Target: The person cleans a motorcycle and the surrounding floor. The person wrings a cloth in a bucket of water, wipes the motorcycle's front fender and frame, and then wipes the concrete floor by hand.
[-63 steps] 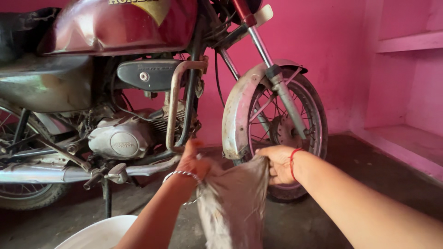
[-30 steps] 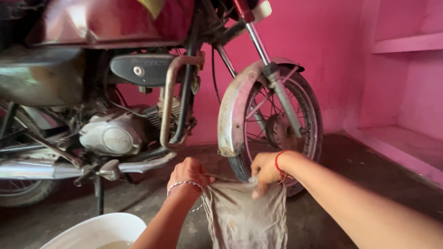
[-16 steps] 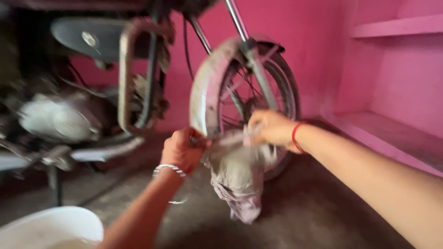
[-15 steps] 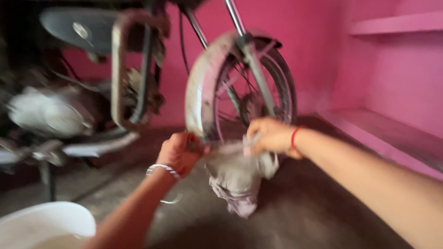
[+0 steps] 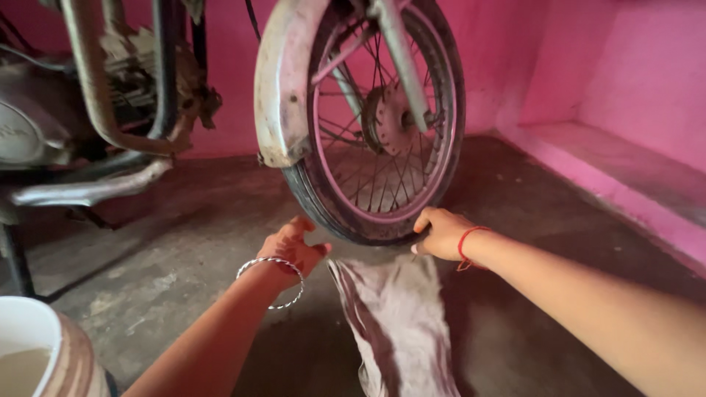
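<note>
A dirty grey cloth lies stretched over the concrete floor just below the motorcycle's front wheel. My right hand, with a red thread at the wrist, is curled on the cloth's top right corner against the tyre. My left hand, wearing a silver bangle, hovers with fingers apart beside the cloth's top left corner, close to the tyre's lower left. A worn, pale mudguard covers the wheel's left side.
At the upper left are the motorcycle's engine, a rusty crash guard and an exhaust pipe. A white bucket with murky water stands at the bottom left. A pink ledge and pink walls close the right side.
My view has dropped and closed in on the front wheel. Both hands lowered the cloth from hanging in the air down to the floor under the tyre, and my left hand's fingers came apart.
</note>
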